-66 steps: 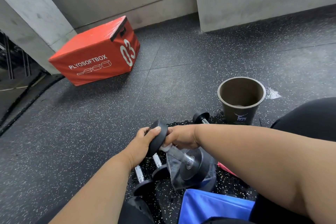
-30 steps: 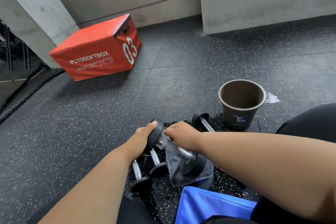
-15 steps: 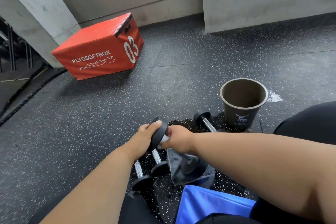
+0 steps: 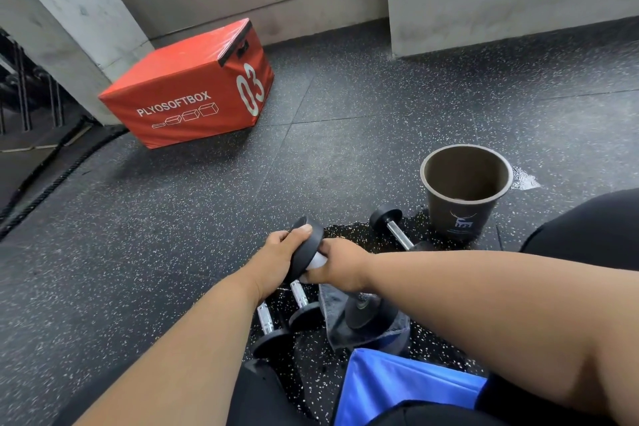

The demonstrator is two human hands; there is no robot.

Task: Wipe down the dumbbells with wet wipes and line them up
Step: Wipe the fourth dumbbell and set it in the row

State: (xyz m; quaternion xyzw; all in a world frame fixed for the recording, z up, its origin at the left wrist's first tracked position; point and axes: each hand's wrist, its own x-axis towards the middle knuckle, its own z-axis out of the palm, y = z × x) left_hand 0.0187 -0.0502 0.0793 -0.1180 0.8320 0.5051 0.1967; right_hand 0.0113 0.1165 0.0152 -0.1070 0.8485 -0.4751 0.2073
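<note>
- Left hand (image 4: pixel 276 261) grips the upper disc of the dumbbell (image 4: pixel 307 252), tilted over the floor's near edge.
- Right hand (image 4: pixel 337 266) wraps a white wipe (image 4: pixel 316 260) round its bar.
- Cup (image 4: pixel 463 194) stands right.

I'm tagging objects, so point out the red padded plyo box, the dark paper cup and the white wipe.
Red padded plyo box (image 4: pixel 179 104): head view, front face.
Dark paper cup (image 4: pixel 460 214): head view, outer wall.
White wipe (image 4: pixel 317 260): head view, visible fold.

red plyo box (image 4: pixel 186 86) by wall | brown cup (image 4: pixel 463 197) on floor (image 4: pixel 173 218)
</note>
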